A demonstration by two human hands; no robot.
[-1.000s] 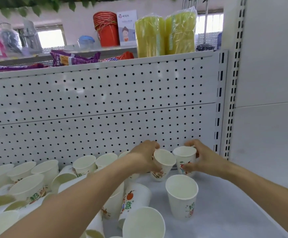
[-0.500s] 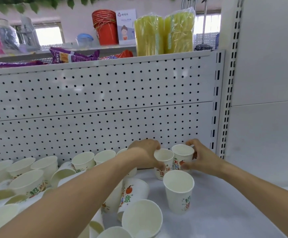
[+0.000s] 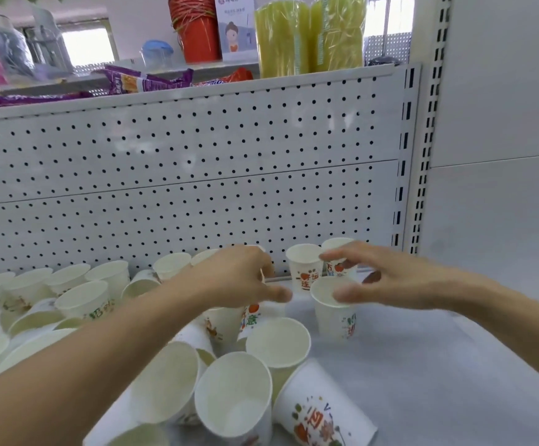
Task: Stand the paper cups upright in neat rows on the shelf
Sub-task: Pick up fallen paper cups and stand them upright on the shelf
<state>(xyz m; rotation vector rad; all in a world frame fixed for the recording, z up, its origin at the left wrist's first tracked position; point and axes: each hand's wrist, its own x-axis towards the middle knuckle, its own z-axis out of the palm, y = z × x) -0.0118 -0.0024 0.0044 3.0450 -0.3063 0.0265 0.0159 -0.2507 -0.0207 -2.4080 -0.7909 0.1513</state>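
White paper cups with red and green print cover the shelf [image 3: 455, 375]. Two cups [image 3: 303, 267] [image 3: 337, 249] stand upright side by side against the pegboard at the back right. A third upright cup [image 3: 334, 312] stands just in front of them. My left hand [image 3: 245, 281] hovers left of these cups with its fingers loosely curled, holding nothing. My right hand [image 3: 384, 281] hovers over the front cup with spread fingers, empty. Several cups [image 3: 232, 394] lie tipped in a heap near the front, under my left forearm.
A perforated white back panel [image 3: 197, 188] rises behind the shelf. A slotted upright post [image 3: 422, 156] bounds the right side. More upright cups [image 3: 81, 297] crowd the left. Above sit yellow-green straw packs [image 3: 310, 33], an orange bucket [image 3: 197, 30] and snack bags [image 3: 146, 80].
Both hands have let go of the two back cups and drawn back toward me, fingers spread. The two cups now stand together by the pegboard.
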